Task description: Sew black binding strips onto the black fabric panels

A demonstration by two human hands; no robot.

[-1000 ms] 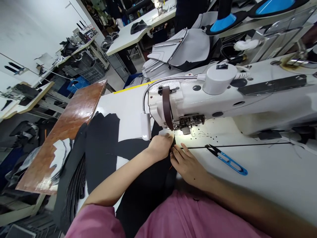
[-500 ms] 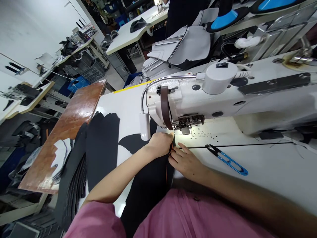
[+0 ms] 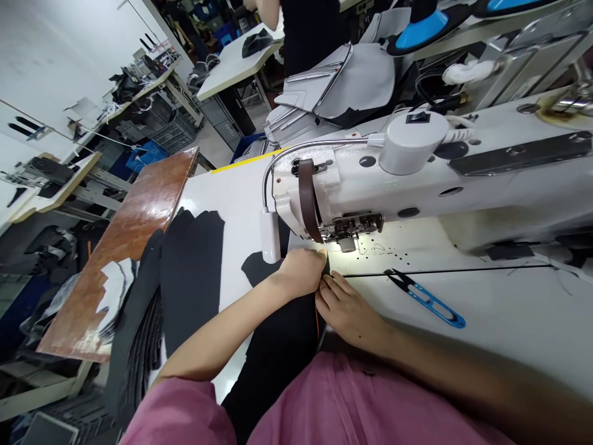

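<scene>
A black fabric piece (image 3: 282,346) runs from my lap up to the head of a white sewing machine (image 3: 343,185). My left hand (image 3: 302,272) is closed on the fabric just in front of the needle area, its fingertips close to the presser foot. Right beside it, my right hand (image 3: 347,309) pinches the fabric's right edge, where a thin orange strip (image 3: 317,312) shows. The fingertips of both hands nearly meet, and the needle itself is hard to make out. Blue thread snips (image 3: 428,300) lie on the table right of my right hand.
Stacked black fabric pieces (image 3: 192,266) lie left on the white table. Beyond them, white cut pieces (image 3: 115,296) rest on a brown wooden board (image 3: 152,204). A lamp (image 3: 269,238) hangs by the machine head. Grey panels (image 3: 343,80) are piled behind, near a person in black (image 3: 310,31).
The black fabric has shifted up and rightward toward the machine, and less orange strip shows. Both hands stay nearly in place, the fingertips closer together. The person behind has moved left.
</scene>
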